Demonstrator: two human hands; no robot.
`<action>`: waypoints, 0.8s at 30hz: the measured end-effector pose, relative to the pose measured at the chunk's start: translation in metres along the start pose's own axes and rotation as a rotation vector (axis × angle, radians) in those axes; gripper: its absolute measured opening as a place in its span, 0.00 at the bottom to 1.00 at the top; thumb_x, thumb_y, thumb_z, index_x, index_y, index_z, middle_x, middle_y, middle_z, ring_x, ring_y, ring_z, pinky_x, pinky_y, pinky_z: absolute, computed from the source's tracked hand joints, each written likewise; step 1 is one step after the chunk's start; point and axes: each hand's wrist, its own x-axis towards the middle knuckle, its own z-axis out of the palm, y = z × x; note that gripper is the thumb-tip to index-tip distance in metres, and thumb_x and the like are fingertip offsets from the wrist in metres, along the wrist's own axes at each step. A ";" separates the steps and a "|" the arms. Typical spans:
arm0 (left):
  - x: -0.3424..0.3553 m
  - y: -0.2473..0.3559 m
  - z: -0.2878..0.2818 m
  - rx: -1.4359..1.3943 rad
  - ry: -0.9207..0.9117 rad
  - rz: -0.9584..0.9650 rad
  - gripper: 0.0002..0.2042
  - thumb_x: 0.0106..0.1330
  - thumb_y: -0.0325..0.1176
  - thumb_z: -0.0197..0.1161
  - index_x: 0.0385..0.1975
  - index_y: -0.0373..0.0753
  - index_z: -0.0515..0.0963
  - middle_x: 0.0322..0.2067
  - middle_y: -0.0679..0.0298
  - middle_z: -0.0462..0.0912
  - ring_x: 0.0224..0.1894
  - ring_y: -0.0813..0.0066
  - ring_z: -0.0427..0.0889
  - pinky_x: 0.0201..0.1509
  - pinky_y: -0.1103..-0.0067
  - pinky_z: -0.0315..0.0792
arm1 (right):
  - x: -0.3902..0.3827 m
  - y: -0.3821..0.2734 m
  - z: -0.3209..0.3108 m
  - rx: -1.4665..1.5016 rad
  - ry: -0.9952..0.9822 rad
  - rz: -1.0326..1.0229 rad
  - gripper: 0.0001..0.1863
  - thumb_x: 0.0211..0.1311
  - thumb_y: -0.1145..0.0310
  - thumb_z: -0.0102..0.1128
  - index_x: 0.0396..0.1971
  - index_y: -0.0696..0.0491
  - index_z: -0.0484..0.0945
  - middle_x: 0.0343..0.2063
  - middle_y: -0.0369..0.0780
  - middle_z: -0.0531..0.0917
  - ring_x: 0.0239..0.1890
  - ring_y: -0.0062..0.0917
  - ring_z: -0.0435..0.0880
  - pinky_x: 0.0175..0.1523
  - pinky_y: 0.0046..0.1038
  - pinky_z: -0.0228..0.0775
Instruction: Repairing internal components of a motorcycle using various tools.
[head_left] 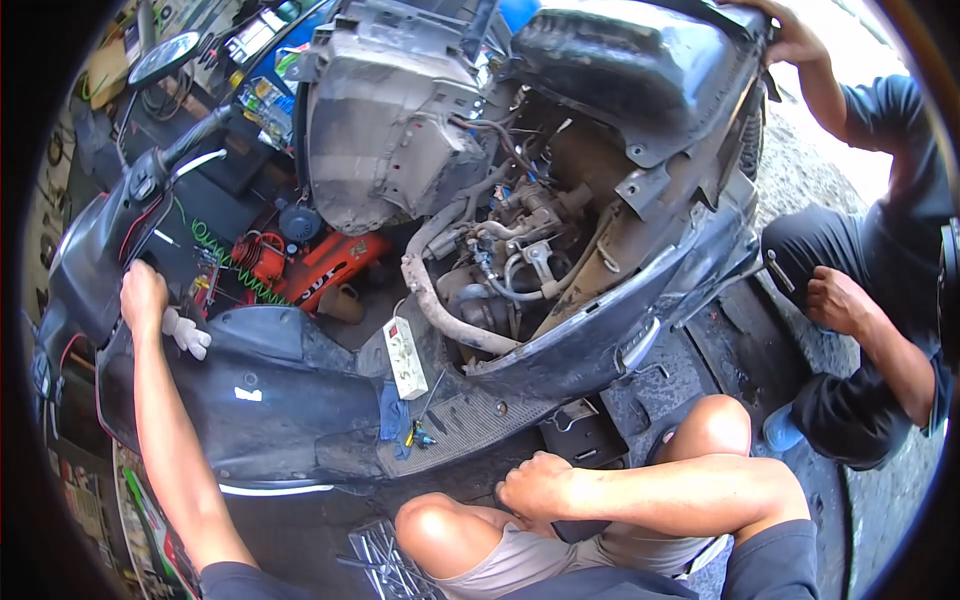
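A dark scooter lies open before me, with its front panel (75, 275) at the left and its bare engine (510, 260) in the middle. At the back of the front panel, just below the handlebar (195, 140), my left hand (143, 297) is closed. Its fingertips are hidden, so what they grip cannot be made out. Right beside it hangs a small white plush charm (187, 333). My right hand (537, 488) is curled into a fist above my bent legs, apart from the scooter; the inside of the fist is hidden.
A white power strip (405, 358), a blue cloth (393, 412) and a small screwdriver (420, 435) lie on the scooter's footboard (465, 440). A co-worker's hand (790, 38) touches the rear frame; their other hand (840, 300) is near a metal tool. Behind stands an orange machine (345, 268).
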 end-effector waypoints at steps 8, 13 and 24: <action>-0.001 0.011 -0.001 -0.009 0.046 -0.002 0.14 0.69 0.31 0.49 0.42 0.29 0.80 0.44 0.38 0.84 0.49 0.37 0.84 0.53 0.51 0.78 | -0.007 -0.006 -0.008 0.006 0.043 0.031 0.13 0.52 0.68 0.69 0.38 0.54 0.89 0.39 0.44 0.91 0.44 0.34 0.91 0.42 0.36 0.83; -0.007 0.004 0.008 -0.013 0.132 -0.020 0.11 0.69 0.30 0.51 0.41 0.31 0.77 0.40 0.40 0.85 0.46 0.40 0.86 0.50 0.51 0.79 | -0.008 -0.014 -0.008 0.027 0.037 0.009 0.11 0.59 0.67 0.65 0.39 0.53 0.90 0.40 0.44 0.91 0.46 0.36 0.91 0.47 0.38 0.84; -0.016 0.008 0.001 -0.043 0.090 -0.063 0.09 0.68 0.28 0.52 0.41 0.30 0.77 0.39 0.41 0.86 0.44 0.41 0.86 0.48 0.53 0.80 | -0.004 -0.003 -0.002 0.002 0.037 -0.050 0.16 0.62 0.60 0.62 0.42 0.56 0.84 0.35 0.48 0.89 0.41 0.43 0.91 0.44 0.42 0.83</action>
